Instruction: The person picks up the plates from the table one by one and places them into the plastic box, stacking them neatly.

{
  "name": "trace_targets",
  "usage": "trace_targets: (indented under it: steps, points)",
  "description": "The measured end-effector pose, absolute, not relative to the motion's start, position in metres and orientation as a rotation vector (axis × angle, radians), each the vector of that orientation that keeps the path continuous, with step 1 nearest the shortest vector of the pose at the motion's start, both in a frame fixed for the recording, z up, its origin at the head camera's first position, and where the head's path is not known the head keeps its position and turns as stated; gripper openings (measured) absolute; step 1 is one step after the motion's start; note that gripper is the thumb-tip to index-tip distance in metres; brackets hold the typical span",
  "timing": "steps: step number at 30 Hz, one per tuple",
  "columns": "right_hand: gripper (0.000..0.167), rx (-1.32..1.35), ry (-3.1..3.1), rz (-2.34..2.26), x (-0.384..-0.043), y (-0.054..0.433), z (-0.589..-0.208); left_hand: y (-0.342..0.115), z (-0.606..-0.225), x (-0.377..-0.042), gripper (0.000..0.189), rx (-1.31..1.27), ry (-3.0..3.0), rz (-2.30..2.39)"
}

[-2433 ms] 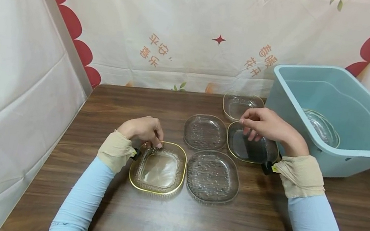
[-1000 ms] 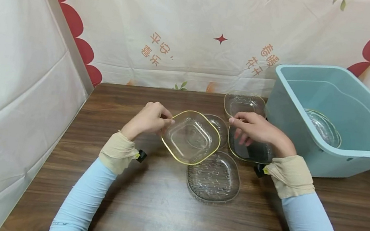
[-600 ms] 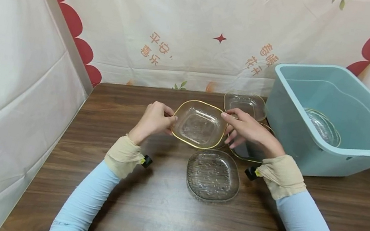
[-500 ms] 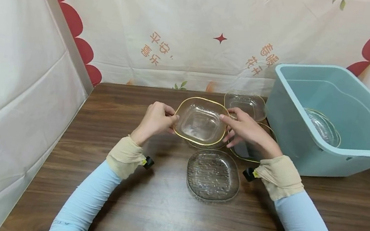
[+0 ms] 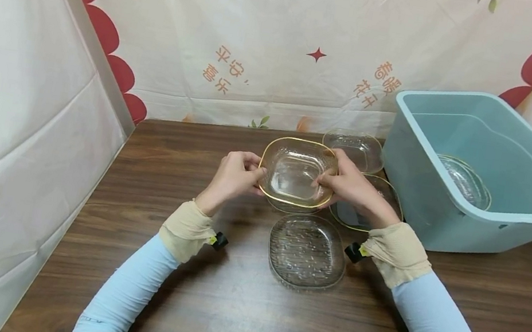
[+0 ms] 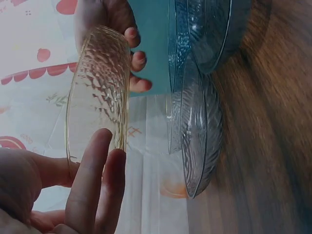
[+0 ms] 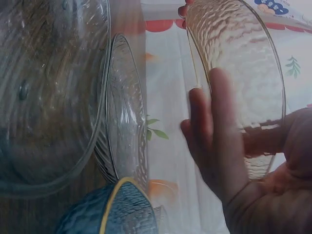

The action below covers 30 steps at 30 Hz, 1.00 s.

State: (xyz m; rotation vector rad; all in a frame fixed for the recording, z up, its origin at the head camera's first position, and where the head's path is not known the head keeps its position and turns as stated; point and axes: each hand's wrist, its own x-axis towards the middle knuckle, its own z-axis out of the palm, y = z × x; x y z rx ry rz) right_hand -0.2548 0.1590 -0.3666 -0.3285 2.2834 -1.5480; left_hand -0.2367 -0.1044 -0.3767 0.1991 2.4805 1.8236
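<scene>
A clear square plate with a gold rim [image 5: 290, 176] is held up over the table between both hands. My left hand [image 5: 234, 177] pinches its left edge, thumb on the upper side and fingers underneath. At the opposite edge my right hand [image 5: 354, 186] grips it, the thumb reaching over the rim onto the inside. In the left wrist view the textured underside of the plate [image 6: 100, 83] faces the camera, well off the wood. Below it lies a clear round plate, mostly covered in the head view but showing as a ribbed plate [image 7: 126, 107] in the right wrist view.
A larger clear ribbed plate [image 5: 307, 252] lies in front on the wooden table [image 5: 222, 310]. Right of the hands are a dark gold-rimmed dish [image 5: 387, 194] and, behind it, a clear dish [image 5: 352, 148]. A blue tub [image 5: 419, 155] at right holds clear plates [image 5: 467, 183].
My left hand has lifted the gold-rimmed plate from the table's left side and carried it up and right. My right hand has moved left off the dark dish and taken the plate's right edge.
</scene>
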Motion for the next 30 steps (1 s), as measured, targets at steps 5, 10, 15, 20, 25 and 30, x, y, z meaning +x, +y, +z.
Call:
trace_targets:
  steps: [5,10,15,20,25,30]
  points:
    - [0.067,-0.342,2.262,-1.584,-0.258,0.162,-0.369,-0.101,-0.379,-0.235,0.017,0.187,2.437,1.853]
    - [0.068,-0.333,2.272,-1.576,-0.259,0.164,-0.369,-0.1,-0.379,-0.233,0.016,0.168,2.427,1.843]
    - [0.07,-0.318,2.29,-1.572,-0.259,0.167,-0.367,-0.098,-0.379,-0.234,0.016,0.157,2.373,1.847]
    - [0.067,-0.316,2.276,-1.613,-0.26,0.17,-0.366,-0.098,-0.379,-0.233,0.024,0.19,2.299,1.908]
    - [0.066,-0.341,2.25,-1.655,-0.261,0.176,-0.362,-0.1,-0.38,-0.235,0.05,0.231,2.221,1.994]
    - [0.065,-0.352,2.254,-1.637,-0.26,0.179,-0.355,-0.103,-0.38,-0.237,0.067,0.194,2.209,1.982]
